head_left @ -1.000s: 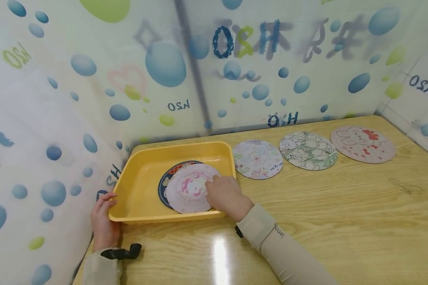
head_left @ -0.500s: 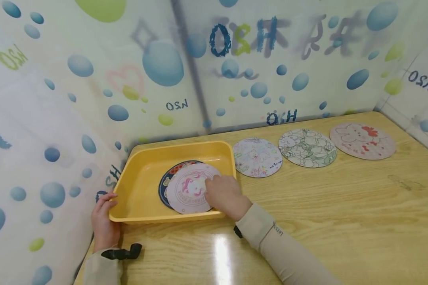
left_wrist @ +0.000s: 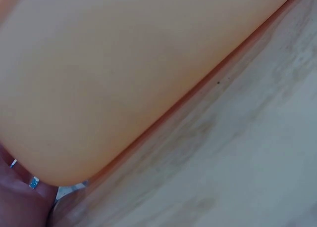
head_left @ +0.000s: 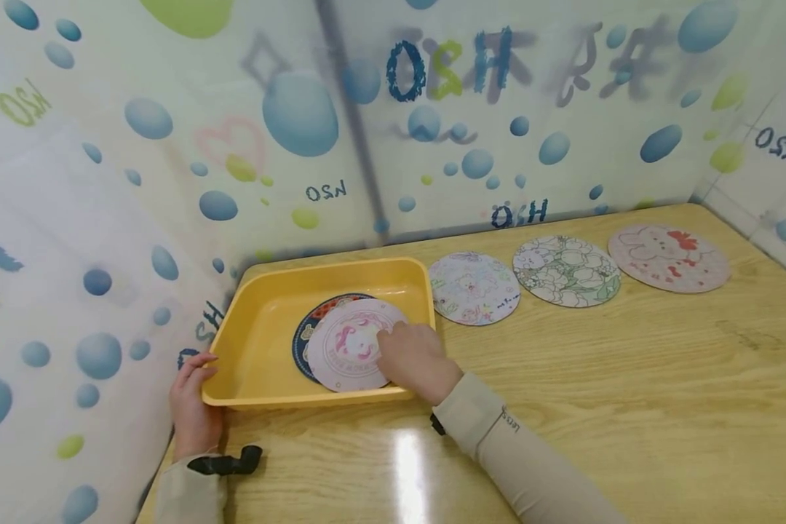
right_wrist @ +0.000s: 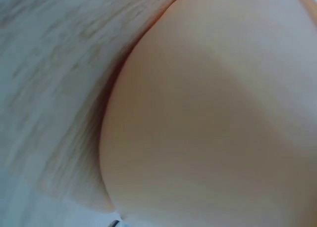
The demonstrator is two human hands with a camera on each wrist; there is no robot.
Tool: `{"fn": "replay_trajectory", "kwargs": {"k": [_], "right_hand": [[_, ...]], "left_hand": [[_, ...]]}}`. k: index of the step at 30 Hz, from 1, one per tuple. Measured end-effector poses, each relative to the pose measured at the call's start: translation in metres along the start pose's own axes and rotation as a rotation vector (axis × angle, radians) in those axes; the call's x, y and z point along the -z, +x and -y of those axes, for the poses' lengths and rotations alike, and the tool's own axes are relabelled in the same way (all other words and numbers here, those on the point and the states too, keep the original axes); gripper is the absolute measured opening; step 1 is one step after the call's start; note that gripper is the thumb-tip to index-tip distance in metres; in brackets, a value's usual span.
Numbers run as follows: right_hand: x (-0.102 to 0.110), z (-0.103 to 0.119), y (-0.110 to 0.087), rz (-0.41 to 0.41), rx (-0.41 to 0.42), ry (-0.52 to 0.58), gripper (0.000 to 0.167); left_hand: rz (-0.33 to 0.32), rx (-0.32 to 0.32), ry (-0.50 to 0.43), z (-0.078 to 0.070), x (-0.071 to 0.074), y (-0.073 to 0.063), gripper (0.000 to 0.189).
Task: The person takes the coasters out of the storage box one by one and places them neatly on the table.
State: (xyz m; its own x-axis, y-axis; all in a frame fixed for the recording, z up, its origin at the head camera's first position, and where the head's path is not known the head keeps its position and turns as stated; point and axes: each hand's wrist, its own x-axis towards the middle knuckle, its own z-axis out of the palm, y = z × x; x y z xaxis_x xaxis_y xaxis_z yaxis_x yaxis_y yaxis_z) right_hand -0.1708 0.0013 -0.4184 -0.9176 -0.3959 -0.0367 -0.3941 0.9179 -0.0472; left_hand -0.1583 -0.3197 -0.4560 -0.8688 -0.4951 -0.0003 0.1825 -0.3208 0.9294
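Note:
A yellow plastic tray (head_left: pixel 254 346) stands on the wooden table. My left hand (head_left: pixel 194 407) holds its near left corner, the fingertips curled over the rim. Inside lies a dark blue round mat (head_left: pixel 303 343) with a red patterned part, mostly covered by a pale pink round mat (head_left: pixel 340 364) with a cartoon print. My right hand (head_left: pixel 414 358) reaches over the tray's near right corner, curled fingers at the pink mat's right edge. Its fingertips are hidden beneath the hand. In the left wrist view, the tray's outer wall (left_wrist: pixel 124 88) fills much of the frame beside part of the left hand (left_wrist: pixel 22 200).
To the tray's right, a pastel doodle mat (head_left: pixel 474 288), a green flower mat (head_left: pixel 566 271) and a pink rabbit mat (head_left: pixel 668 258) lie in a row along the table's back edge. A patterned curtain (head_left: pixel 432 167) hangs behind the table (head_left: pixel 629 407).

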Motion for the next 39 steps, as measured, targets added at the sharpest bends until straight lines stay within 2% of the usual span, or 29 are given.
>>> {"fn": "replay_trajectory", "kwargs": {"k": [3,10,18,23,27,30,35,39], "right_hand": [[0.001,-0.001,0.000,-0.012,0.022,0.009,0.033],[0.002,-0.003,0.003,-0.023,0.034,0.064,0.032],[0.005,-0.004,0.003,-0.034,-0.019,0.115,0.033],[0.005,-0.005,0.004,-0.105,-0.017,0.154,0.032],[0.002,-0.007,0.007,-0.190,0.001,0.227,0.030],[0.002,-0.008,0.007,-0.215,0.017,0.304,0.028],[0.008,-0.010,0.006,-0.184,0.060,0.429,0.024],[0.014,-0.007,0.007,-0.132,0.138,0.528,0.025]], "left_hand": [[-0.001,0.000,-0.003,-0.001,-0.001,0.000,0.017],[-0.018,0.013,0.016,-0.003,-0.001,0.000,0.018],[-0.005,0.010,0.014,-0.002,-0.002,0.000,0.018],[0.002,0.008,0.004,-0.002,-0.003,0.001,0.017],[-0.009,0.020,-0.005,-0.003,-0.002,0.002,0.017],[-0.014,0.032,-0.010,-0.004,-0.002,0.002,0.017],[-0.013,0.031,-0.014,-0.003,-0.002,0.001,0.017],[-0.013,0.019,-0.025,-0.003,-0.001,0.001,0.017]]}}
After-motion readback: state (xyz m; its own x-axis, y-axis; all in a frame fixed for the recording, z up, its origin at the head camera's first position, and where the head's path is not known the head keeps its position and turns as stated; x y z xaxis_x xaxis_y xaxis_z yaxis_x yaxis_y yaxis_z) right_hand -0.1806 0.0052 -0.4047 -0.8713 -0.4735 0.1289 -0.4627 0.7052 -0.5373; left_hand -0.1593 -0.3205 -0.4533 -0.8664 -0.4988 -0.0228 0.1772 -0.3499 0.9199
